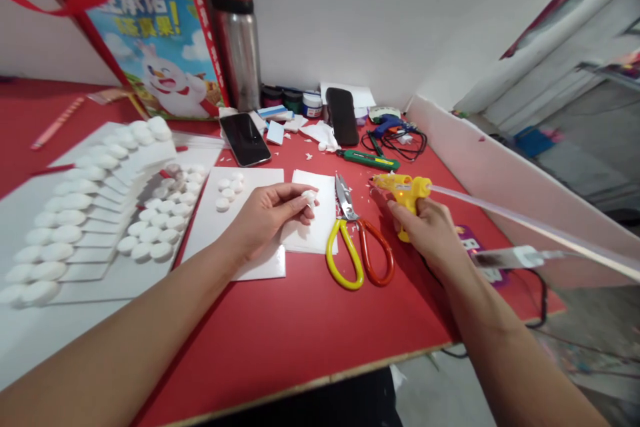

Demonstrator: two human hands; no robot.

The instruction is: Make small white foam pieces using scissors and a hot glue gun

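The flat red bench (280, 347) is supporting the work, its bare front edge lying nearest; steel scissors with one yellow and one red loop handle (351, 219) are lying between the hands, handles toward the person, blades pointing away; the right hand (434, 230) is gripping a yellow plastic glue gun (411, 197) by its handle; the left hand (273, 214) is pinching a small white rounded piece (310, 198) between thumb and fingers, over a stack of white rectangular paper (317, 235); contact with the stack cannot be told.

The gun is sitting to the right of the piece, its long axis running crosswise, nozzle facing left; a long clear rod (470, 202) is projecting rightward from its rear; the scissor blades are occupying the space between nozzle and piece; the right hand is nearer the nozzle.

A white rectangular card (260, 268) is extending beneath the left wrist, bearing small white discs (223, 204); rows of white oval pieces (69, 216) are lying farther left; a green utility knife (371, 160) is resting beyond the scissors; a cylindrical steel flask (237, 47) is standing farthest, beside a printed bag (170, 74).
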